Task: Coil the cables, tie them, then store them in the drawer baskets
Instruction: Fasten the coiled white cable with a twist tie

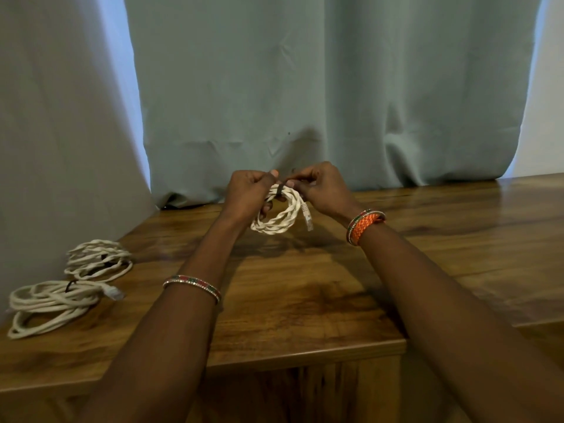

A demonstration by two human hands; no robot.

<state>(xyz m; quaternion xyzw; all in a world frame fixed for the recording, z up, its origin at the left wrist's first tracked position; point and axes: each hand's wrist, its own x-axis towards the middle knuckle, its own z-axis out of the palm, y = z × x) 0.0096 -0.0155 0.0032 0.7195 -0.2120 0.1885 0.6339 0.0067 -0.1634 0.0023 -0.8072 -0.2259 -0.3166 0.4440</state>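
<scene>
Hands meet above the far part of a wooden table (pixel 305 300), seen from the head camera. The left hand (pixel 248 190) has its fingers curled round the top of a coiled white cable (pixel 279 221), which hangs in the air just over the tabletop. The right hand (pixel 320 186) pinches a dark tie (pixel 279 190) that wraps the top of the coil, thumb and fingertips closed on it. A clear plug (pixel 307 216) at the cable's end dangles on the right side of the coil.

At the left edge of the table lie two more coiled white cables, each with a dark tie round it: the near coil (pixel 52 303) with its plug pointing right, and the far coil (pixel 97 259) just behind it, touching or almost touching it. A beaded bangle (pixel 192 286) sits on the left forearm, and an orange wristband (pixel 364 225) with a bangle beside it sits on the right wrist. A grey-green curtain (pixel 320 87) hangs behind the table, its hem resting on the back edge.
</scene>
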